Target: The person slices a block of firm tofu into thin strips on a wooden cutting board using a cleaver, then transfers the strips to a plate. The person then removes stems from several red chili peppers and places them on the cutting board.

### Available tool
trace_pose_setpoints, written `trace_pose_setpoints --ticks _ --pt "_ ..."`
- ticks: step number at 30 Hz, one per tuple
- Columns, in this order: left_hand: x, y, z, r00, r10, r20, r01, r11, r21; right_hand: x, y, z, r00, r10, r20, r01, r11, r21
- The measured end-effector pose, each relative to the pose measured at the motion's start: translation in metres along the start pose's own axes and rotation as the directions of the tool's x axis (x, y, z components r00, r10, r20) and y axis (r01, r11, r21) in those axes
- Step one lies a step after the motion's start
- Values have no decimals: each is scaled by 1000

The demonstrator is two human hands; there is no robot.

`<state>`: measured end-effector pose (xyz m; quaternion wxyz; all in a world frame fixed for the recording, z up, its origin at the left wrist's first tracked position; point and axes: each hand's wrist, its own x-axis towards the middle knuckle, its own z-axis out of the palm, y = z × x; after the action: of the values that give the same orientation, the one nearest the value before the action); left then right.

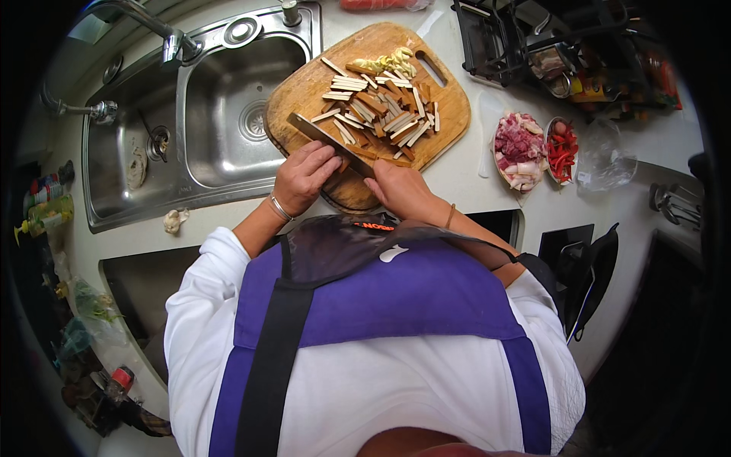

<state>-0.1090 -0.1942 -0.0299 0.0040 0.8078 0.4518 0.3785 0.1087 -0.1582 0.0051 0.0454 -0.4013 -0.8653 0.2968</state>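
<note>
My right hand (400,185) grips a kitchen knife (328,140), whose broad blade slants across the near left part of a wooden cutting board (445,120). My left hand (305,174) rests with bent fingers against the blade's near side. Its fingertips hold down a small brown piece of what looks like smoked tofu (343,164), mostly hidden by the fingers. Beyond the blade lies a loose heap of tofu strips (394,111) with brown skins and pale insides. Sliced garlic (394,61) is piled at the board's far end, near the handle slot.
Left of the board is a double-bowl steel sink (240,114) with a faucet (171,45). A garlic bulb (175,220) sits on the counter. To the right stand a bowl of sliced raw meat (519,148), a bowl of red chillies (562,151), a plastic bag (608,157) and a black rack (488,43).
</note>
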Motion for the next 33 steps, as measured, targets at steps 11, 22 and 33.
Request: trace_pose_setpoints --ticks 11,22,33 --pt "-9 1 4 995 17 -103 -14 999 29 -19 -9 -44 998 -56 -6 56 998 27" --pt "-24 -10 23 985 10 -172 -17 999 -39 -9 -21 -53 990 -40 136 46 998 -40" --pt "-29 -15 28 983 -35 -183 19 996 -89 14 -20 -38 985 11 173 -14 1000 17"
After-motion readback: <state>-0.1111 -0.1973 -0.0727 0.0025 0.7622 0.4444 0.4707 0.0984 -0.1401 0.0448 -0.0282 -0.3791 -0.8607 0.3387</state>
